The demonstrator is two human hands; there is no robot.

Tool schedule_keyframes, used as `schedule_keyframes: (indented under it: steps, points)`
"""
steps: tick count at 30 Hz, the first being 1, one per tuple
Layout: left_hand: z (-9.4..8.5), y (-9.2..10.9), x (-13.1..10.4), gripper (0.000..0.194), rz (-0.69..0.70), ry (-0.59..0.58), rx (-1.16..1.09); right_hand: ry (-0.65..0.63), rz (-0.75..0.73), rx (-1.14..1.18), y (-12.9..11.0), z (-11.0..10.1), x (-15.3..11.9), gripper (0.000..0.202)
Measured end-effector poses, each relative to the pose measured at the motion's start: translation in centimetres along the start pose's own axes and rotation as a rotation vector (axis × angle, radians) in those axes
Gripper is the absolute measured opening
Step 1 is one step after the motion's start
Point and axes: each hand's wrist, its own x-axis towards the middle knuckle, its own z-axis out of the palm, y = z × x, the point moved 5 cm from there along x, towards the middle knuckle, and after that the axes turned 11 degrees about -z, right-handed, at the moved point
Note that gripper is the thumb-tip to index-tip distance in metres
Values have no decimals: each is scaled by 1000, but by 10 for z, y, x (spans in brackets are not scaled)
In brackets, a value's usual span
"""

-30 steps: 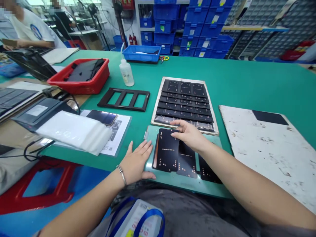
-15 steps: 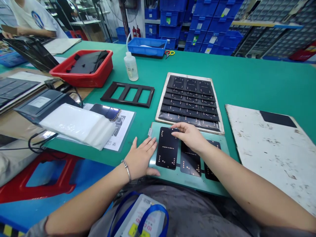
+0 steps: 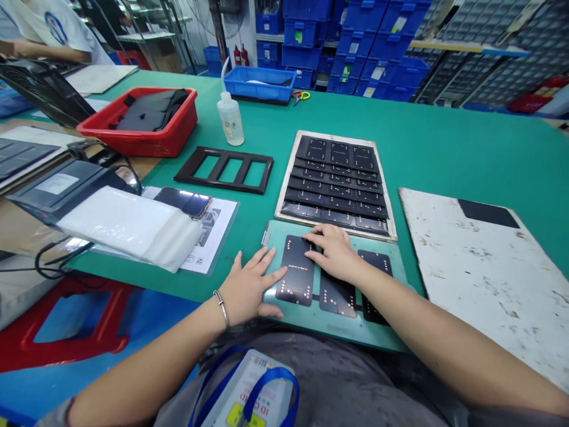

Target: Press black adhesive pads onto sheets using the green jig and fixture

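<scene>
Three thin black circuit panels with copper-coloured dots lie in a row on a green fixture plate (image 3: 284, 325). My left hand (image 3: 249, 287) is spread flat at the plate's left edge, its index fingertip touching the left black panel (image 3: 296, 271). Over that panel's upper right corner, my right hand (image 3: 334, 252) rests with thumb and index fingertips apart on the surface. It partly covers the middle black panel (image 3: 338, 296), while my wrist and forearm cross the right black panel (image 3: 377, 262).
Behind the plate, a white-edged board (image 3: 284, 196) bears overlapping black panel sheets. A stained white board (image 3: 480, 273) lies right. Leftward are a black frame (image 3: 217, 178), a phone (image 3: 184, 200), white sleeves (image 3: 128, 225), a squeeze bottle (image 3: 231, 121) and a red bin (image 3: 146, 142).
The left panel has settled flatter onto the plate. My left index finger has reached onto it, and my right thumb and index have spread apart at its corner. The view shifted slightly.
</scene>
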Motion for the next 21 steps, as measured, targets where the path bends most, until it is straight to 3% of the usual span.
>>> schedule_keyframes:
  steps: [6, 11, 17, 19, 21]
  points:
    - [-5, 5, 1, 84, 33, 6, 17, -177, -222, -175, -52, 19, -42, 68]
    - [-13, 35, 13, 81, 118, -5, 43, -259, -242, -135, -58, 10, -42, 66]
    - [-21, 86, 17, 97, 90, -68, 149, -264, -228, 212, -27, -26, -46, 49]
    - [-19, 97, 16, 102, 100, -72, 166, -142, -50, 190, 1, -43, -61, 48]
    - [-14, 103, 16, 102, 109, -95, 202, -28, 204, 21, 35, -57, -84, 56]
